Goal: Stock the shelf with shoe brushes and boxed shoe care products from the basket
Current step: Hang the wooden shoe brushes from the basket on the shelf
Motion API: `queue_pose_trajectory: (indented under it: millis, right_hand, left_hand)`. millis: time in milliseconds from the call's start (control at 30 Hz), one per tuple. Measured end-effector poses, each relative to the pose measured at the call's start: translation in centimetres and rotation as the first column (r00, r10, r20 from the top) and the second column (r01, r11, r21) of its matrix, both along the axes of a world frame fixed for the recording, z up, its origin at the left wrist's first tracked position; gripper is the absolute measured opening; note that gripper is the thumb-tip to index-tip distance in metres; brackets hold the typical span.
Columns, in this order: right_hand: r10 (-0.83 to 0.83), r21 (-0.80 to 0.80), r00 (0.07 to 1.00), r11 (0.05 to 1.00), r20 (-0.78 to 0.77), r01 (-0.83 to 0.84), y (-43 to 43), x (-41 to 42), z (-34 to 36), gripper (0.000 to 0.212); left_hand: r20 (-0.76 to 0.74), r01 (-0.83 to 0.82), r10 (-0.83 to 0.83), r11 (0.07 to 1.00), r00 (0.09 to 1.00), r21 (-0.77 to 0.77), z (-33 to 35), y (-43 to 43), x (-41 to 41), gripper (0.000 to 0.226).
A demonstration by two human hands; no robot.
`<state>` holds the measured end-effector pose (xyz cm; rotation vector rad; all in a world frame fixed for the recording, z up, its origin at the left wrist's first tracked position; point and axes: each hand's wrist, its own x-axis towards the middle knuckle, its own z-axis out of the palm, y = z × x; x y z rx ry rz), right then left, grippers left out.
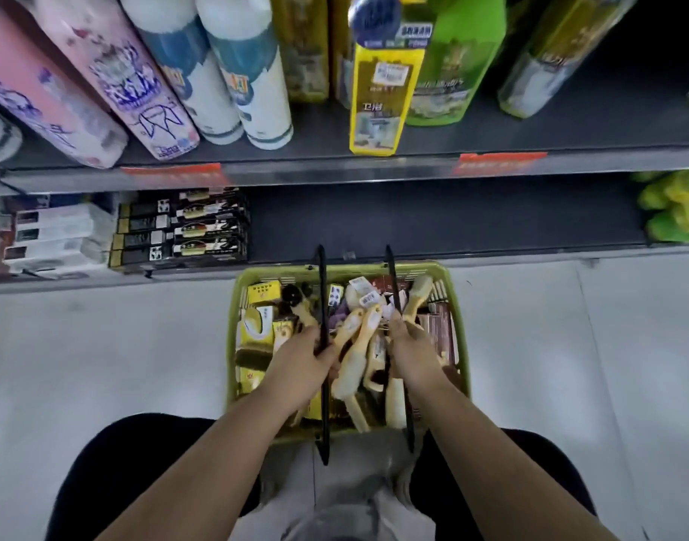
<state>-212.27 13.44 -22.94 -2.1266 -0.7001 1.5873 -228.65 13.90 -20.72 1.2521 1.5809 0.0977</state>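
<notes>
A green basket (pixel 354 270) was just in front of the lower shelf (pixel 432 220), over pale floor (pixel 100 345). The left hand (pixel 301 357) gripped its left handle (pixel 321 290); the right hand (pixel 411 351) gripped the right handle (pixel 391 279). Tagged wooden brushes (pixel 352 361) and yellow boxes (pixel 261 292) filled it. Black boxes (pixel 186 228) were stacked flat at the shelf's left end.

A: What do we see in our left fingers (pixel 329 359)?
B: The left handle (pixel 321 290), black. Left of those fingers we find yellow boxes (pixel 262 292), and the basket (pixel 272 272) is olive green.
A: And at our right fingers (pixel 395 329)?
B: The right handle (pixel 392 279), black too. Between both sets of fingers lie cream brushes (pixel 350 369) with white tags (pixel 368 298); right of them, dark red boxes (pixel 440 329). Beyond our fingers the shelf (pixel 452 220) is dark grey, with black-and-gold boxes (pixel 186 232).
</notes>
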Motion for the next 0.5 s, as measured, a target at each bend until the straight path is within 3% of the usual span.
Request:
queue_pose_trajectory:
  millis: [100,233,333,500]
  right_hand:
    - [0.018,0.039,0.996,0.999,-0.09,-0.014,-0.1,-0.2,-3.7,0.036]
    - [0.016,0.165,0.975,0.986,-0.222,0.022,0.5,-0.4,-6.4,0.044]
    - [0.003,0.224,0.933,0.971,-0.359,0.083,1.3,-0.7,-7.2,0.038]
    - [0.016,0.224,0.926,0.972,-0.377,0.074,1.7,0.6,-7.2,0.035]
  left_hand:
    - [0.034,0.006,-0.009,0.996,0.999,0.089,-3.7,-0.2,0.3,0.014]
    - [0.091,0.041,-0.064,0.972,0.994,0.232,-6.9,0.4,0.7,0.019]
    - [0.119,0.079,-0.122,0.946,0.985,0.315,-8.3,1.4,1.2,0.019]
    - [0.153,0.012,-0.064,0.948,0.986,0.318,-7.8,0.9,1.2,0.02]
